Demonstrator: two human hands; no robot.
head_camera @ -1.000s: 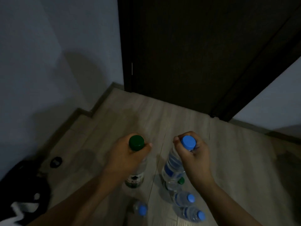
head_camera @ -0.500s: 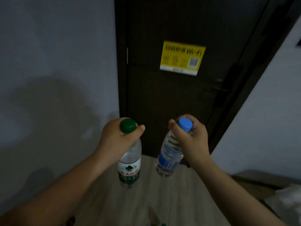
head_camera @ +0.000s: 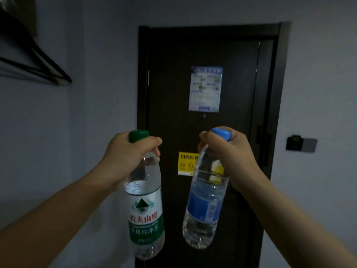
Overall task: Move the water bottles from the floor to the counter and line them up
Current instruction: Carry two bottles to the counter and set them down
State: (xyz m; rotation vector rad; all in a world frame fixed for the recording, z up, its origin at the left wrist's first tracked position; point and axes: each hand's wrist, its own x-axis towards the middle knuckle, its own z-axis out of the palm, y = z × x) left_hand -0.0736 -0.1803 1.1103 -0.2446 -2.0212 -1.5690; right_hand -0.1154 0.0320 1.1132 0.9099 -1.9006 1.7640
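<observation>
The person's 2 bare arms reach forward, left hand closed round the neck of the green-capped bottle, right hand round the blue-capped bottle, each hanging toward 6 o'clock below its grip. This looks like the carry; no bench shows, so next they must turn from the dark door at 12 o'clock.

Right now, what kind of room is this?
Probably a hotel room entryway: a dark door carrying a printed notice and a yellow QR sticker, clothes hangers on the left wall, and a wall panel beside the frame.
</observation>
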